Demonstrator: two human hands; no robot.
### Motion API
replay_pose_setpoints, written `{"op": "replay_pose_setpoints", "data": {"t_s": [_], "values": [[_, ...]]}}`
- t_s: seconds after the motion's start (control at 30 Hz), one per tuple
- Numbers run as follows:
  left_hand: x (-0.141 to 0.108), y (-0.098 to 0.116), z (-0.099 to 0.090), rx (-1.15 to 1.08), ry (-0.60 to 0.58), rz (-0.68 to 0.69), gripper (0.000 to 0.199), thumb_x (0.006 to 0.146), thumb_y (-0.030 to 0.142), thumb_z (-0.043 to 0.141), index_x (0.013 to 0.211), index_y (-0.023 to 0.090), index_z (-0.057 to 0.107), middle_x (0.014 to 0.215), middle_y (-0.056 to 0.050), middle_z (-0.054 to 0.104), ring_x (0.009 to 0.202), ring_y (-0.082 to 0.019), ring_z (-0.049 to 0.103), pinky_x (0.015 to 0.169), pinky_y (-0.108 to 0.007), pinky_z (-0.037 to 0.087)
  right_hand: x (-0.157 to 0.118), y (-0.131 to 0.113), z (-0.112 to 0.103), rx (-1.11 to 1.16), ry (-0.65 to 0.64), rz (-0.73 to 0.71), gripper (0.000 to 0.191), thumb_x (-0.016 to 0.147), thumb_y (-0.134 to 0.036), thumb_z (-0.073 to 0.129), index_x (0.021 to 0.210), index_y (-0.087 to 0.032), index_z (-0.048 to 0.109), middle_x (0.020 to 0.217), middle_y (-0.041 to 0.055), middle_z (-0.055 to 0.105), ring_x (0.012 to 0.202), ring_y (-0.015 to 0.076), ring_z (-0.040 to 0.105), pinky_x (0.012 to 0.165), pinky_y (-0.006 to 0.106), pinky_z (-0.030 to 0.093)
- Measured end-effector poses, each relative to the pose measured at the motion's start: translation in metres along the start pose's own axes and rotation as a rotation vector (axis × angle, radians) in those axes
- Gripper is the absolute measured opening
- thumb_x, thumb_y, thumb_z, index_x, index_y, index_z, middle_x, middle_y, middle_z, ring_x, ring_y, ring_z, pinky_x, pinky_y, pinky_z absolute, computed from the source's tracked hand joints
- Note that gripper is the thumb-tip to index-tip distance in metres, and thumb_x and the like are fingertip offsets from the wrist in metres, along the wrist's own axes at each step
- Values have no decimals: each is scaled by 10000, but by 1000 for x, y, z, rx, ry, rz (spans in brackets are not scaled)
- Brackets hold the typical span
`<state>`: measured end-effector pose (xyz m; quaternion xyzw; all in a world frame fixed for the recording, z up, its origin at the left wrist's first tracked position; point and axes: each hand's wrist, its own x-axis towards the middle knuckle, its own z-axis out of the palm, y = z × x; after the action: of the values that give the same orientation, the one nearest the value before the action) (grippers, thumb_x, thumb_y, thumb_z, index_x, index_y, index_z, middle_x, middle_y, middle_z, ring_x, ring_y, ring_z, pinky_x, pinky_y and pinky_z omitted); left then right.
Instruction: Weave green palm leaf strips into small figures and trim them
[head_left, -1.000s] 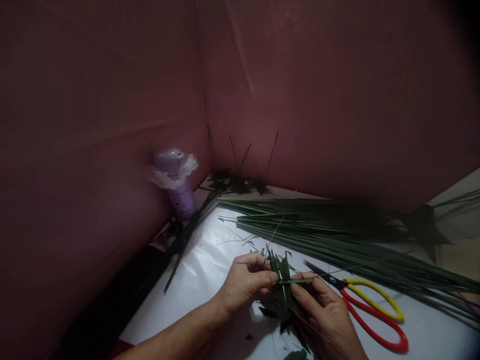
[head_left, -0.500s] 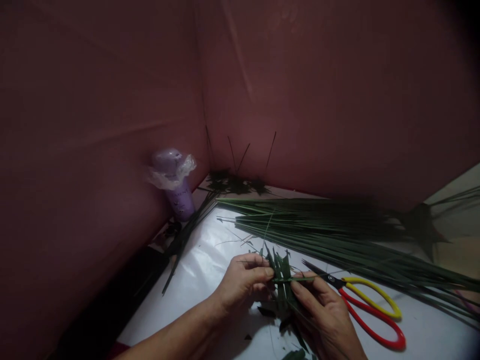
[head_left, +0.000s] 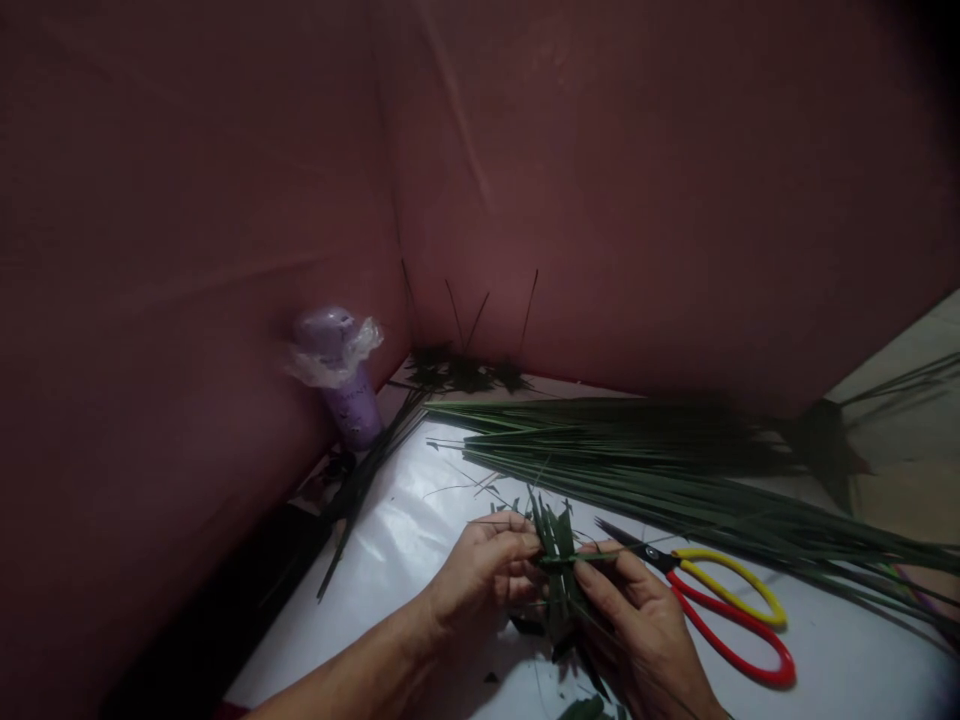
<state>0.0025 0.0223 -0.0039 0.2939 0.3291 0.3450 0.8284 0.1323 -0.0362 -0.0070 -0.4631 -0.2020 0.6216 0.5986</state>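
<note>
Between both hands is a small woven piece of dark green leaf strips (head_left: 556, 545), its cut ends sticking up and hanging down. My left hand (head_left: 484, 565) pinches its left edge between thumb and fingers. On the opposite side, my right hand (head_left: 637, 615) is closed on the piece with thumb and forefinger, a thin strip running out past the fingers. Scissors (head_left: 720, 600) with one yellow and one red handle lie just right of my right hand, their blades behind its fingertips. Small green scraps (head_left: 589, 708) lie below the hands.
Long green leaves (head_left: 600, 460) lie in bundles across the back of the white tabletop (head_left: 390, 560). A purple bottle (head_left: 349, 395) with clear plastic around it stands at the left. Star-shaped green pieces with thin stems (head_left: 465, 372) rest in the corner against the reddish wall (head_left: 615, 200).
The whole view has shifted slightly, so the scene sits a little further left. Both hands keep their grip on the woven piece, with little finger movement.
</note>
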Motion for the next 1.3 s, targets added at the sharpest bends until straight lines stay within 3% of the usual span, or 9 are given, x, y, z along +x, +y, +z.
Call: {"op": "replay_pose_setpoints", "data": {"t_s": [0.17, 0.27, 0.43, 0.7, 0.9, 1.3], "values": [[-2, 1, 1, 21, -32, 42, 225, 683, 307, 652, 753, 118, 552, 662, -37, 573, 569, -102, 532, 568, -231, 408, 0, 1, -2, -16, -20, -43, 258, 632, -320, 757, 788, -191, 598, 656, 1, 658, 494, 131, 591, 504, 245, 470], [-1, 0, 0, 56, -14, 43, 236, 614, 263, 706, 649, 124, 518, 585, -6, 534, 489, -80, 489, 503, -208, 375, 1, 1, -2, -8, -61, -77, 249, 648, -338, 744, 778, -187, 594, 620, -21, 631, 466, 104, 549, 526, 242, 462], [0, -3, 0, 125, 17, 47, 236, 590, 265, 714, 646, 117, 539, 579, -14, 561, 482, -102, 522, 513, -242, 415, 2, -3, -2, 15, -132, -45, 241, 704, -369, 695, 795, -179, 579, 515, -52, 564, 402, 69, 477, 423, 174, 376], [7, -14, -6, 253, 28, 118, 243, 584, 261, 717, 580, 131, 512, 430, 19, 502, 394, -96, 464, 457, -238, 369, 2, -2, -4, 115, -159, -28, 212, 724, -305, 685, 756, -192, 509, 538, -35, 619, 487, 152, 609, 488, 242, 456], [2, -12, 0, 189, -12, 103, 214, 608, 242, 702, 676, 118, 541, 571, -5, 559, 449, -77, 487, 464, -208, 347, 0, -3, -2, 86, -148, -39, 200, 752, -313, 660, 772, -187, 506, 539, -35, 615, 488, 142, 612, 473, 227, 456], [-1, -11, 3, 174, 22, 95, 173, 615, 208, 675, 691, 99, 564, 602, -30, 572, 455, -94, 507, 467, -224, 363, 4, 4, -6, 44, -117, -61, 195, 740, -291, 673, 761, -178, 515, 528, -44, 589, 435, 94, 544, 434, 188, 423]]}}
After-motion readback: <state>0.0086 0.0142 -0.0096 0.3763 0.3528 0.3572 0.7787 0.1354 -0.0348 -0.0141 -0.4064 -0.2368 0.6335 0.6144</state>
